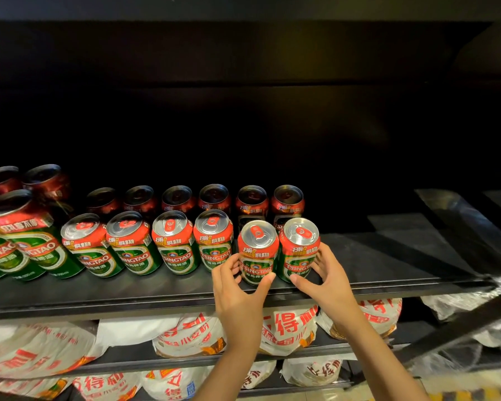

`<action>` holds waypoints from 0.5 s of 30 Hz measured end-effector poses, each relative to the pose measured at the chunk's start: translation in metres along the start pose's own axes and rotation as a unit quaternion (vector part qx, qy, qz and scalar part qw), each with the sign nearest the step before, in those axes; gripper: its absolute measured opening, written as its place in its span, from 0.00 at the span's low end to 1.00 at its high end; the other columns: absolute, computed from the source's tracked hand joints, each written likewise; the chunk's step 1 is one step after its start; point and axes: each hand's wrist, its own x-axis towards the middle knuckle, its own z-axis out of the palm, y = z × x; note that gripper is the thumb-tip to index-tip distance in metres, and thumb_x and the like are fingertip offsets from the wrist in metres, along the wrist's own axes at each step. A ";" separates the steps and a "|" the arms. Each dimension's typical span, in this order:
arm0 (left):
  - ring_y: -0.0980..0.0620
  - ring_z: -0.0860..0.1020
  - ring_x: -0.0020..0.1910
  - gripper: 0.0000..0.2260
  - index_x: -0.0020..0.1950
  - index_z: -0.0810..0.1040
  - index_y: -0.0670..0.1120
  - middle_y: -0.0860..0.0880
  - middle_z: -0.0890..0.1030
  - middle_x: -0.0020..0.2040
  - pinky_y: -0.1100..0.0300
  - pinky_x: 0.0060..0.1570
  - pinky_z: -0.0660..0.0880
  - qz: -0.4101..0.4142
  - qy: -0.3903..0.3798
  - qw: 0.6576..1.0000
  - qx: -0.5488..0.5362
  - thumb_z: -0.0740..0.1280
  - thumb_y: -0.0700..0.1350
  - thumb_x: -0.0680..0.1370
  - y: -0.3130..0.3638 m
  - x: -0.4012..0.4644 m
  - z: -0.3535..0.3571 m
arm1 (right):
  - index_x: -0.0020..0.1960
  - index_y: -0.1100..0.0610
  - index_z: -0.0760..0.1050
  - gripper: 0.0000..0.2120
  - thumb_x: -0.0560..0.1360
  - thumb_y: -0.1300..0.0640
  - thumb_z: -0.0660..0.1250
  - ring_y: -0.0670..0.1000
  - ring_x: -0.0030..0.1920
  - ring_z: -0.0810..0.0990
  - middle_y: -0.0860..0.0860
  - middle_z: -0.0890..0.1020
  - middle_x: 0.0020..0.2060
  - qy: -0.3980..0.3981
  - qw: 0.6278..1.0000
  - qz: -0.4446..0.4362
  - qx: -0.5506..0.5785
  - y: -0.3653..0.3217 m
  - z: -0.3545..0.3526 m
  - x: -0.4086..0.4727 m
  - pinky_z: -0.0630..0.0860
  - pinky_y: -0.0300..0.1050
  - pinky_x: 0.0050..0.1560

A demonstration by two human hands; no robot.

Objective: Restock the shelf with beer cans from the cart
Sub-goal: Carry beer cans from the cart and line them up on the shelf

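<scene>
So the person has both hands up at the black shelf (388, 256), each one on a beer can. The left hand (237, 287) curls round the left can (258, 251), thumb on its front, fingers on its left side. The right hand (327, 280) wraps the right can (299, 247) the same way, thumb low on the front, fingers round the right side. Both cans stand upright, long axis vertical, tabs up, labels facing out, touching each other and sitting close to the shelf's front lip (128, 306).

Just at 9 o'clock of the held pair the front row of cans (154, 241) runs off to the left, with a back row (214, 198) at 12 o'clock in shadow. Toward 3 o'clock the shelf surface is bare and dark all the way to the right end, so that's the open side. Down at 6 o'clock, the lower shelves hold white printed sacks (185, 334).
</scene>
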 end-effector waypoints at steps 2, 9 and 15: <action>0.66 0.72 0.57 0.28 0.62 0.68 0.57 0.64 0.69 0.55 0.74 0.52 0.70 0.018 -0.006 1.000 0.005 0.76 0.51 0.66 -0.003 0.000 -0.002 | 0.63 0.40 0.65 0.30 0.69 0.59 0.75 0.36 0.62 0.73 0.39 0.75 0.61 0.000 1.000 -0.002 0.001 0.000 0.000 0.000 0.72 0.30 0.57; 0.63 0.72 0.60 0.25 0.63 0.70 0.55 0.56 0.72 0.59 0.70 0.59 0.71 0.021 -0.027 0.999 -0.030 0.75 0.45 0.70 -0.009 0.000 -0.008 | 0.64 0.41 0.66 0.31 0.67 0.59 0.76 0.36 0.61 0.74 0.38 0.76 0.60 0.016 1.000 0.001 0.020 0.000 -0.001 -0.001 0.71 0.27 0.55; 0.62 0.73 0.60 0.25 0.64 0.71 0.53 0.56 0.72 0.58 0.70 0.59 0.71 0.015 -0.010 0.999 -0.044 0.75 0.45 0.70 -0.006 0.000 -0.005 | 0.66 0.43 0.67 0.31 0.68 0.56 0.76 0.38 0.63 0.73 0.40 0.76 0.62 0.031 0.999 0.001 0.016 0.002 0.002 -0.002 0.70 0.33 0.59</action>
